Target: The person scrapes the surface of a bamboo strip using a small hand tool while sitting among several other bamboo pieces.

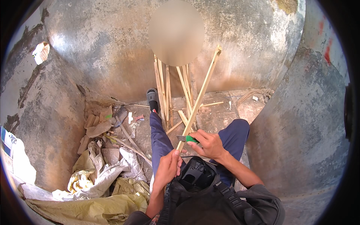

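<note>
A long pale wooden strip (200, 95) slants up and away from my lap toward the far right. My left hand (168, 167) is closed around its near end. Slightly further along, my right hand (208, 144) grips a green-handled tool (192, 139). A short, flat, dark metal part juts leftward from the green handle and lies across the strip. Its exact kind is not clear. Beyond my hands, several more wooden strips (167, 93) lean against the far wall, their upper ends hidden by a blurred oval.
Curved, stained walls (112, 48) surround me, with another close on the right (300, 123). Cloth and sacks (125, 170) lie at the left below broken pieces and sticks (98, 128). A coil of thin cord-like material (253, 94) rests on the floor at right. My legs stretch forward.
</note>
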Motion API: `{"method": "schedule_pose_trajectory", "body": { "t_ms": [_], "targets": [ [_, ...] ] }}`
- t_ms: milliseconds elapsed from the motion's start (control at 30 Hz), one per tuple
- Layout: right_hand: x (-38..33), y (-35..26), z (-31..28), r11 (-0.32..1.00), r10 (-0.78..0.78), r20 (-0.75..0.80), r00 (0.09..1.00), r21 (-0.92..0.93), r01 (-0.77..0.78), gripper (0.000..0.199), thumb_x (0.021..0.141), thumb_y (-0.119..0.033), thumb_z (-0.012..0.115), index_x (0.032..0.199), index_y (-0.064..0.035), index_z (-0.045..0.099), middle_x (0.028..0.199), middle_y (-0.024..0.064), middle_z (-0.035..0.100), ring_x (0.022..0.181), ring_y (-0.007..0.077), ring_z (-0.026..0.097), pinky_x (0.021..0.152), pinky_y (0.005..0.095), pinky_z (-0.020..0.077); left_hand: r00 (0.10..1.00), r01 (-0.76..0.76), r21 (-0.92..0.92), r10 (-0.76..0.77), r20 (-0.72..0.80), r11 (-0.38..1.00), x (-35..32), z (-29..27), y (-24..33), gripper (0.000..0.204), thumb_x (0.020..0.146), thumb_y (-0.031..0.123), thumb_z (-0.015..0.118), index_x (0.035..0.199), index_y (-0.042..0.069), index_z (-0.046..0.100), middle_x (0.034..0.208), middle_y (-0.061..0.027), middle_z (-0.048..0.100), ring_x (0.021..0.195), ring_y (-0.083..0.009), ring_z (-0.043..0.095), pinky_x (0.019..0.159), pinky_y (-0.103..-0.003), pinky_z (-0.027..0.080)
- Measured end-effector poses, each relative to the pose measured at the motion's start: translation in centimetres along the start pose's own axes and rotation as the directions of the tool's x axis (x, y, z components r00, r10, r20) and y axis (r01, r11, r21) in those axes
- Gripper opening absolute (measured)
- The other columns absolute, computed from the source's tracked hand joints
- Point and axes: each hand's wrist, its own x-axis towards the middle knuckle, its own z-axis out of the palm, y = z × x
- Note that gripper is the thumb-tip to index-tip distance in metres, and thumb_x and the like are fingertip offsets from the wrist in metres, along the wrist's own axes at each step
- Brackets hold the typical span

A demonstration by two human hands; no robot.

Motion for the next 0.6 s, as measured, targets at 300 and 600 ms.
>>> {"method": "schedule_pose_trajectory", "body": {
  "t_ms": [300, 600],
  "targets": [
    [0.7, 2.9, -1.3, 0.995, 0.093, -0.072, 0.993, -0.024, -0.095, 0.027, 0.104, -0.030, 0.079, 0.117, -0.0067, 0.076, 0.100, 0.0087, 0.076, 0.076, 0.0329, 0.076, 0.064, 0.0422, 0.0591, 1.000, 0.005, 0.080, -0.004, -0.009, 0.997, -0.7, 0.1, -0.6, 0.049, 0.126, 0.030, 0.037, 0.130, -0.004, 0.072, 0.076, 0.0033, 0.052, 0.051, -0.0048, 0.049, 0.050, -0.025, 0.043],
    [-0.6, 2.6, -1.4, 0.993, 0.108, -0.023, 0.994, -0.051, -0.109, 0.026, 0.104, -0.032, 0.077, 0.114, -0.0075, 0.076, 0.096, 0.0086, 0.074, 0.074, 0.0319, 0.075, 0.062, 0.0421, 0.0578, 0.999, -0.041, 0.085, 0.042, -0.013, 0.996, -0.7, 0.9, -1.3, 0.046, 0.126, 0.029, 0.038, 0.129, -0.002, 0.072, 0.076, 0.0019, 0.052, 0.051, -0.0052, 0.050, 0.051, -0.026, 0.043]
  ]
}}
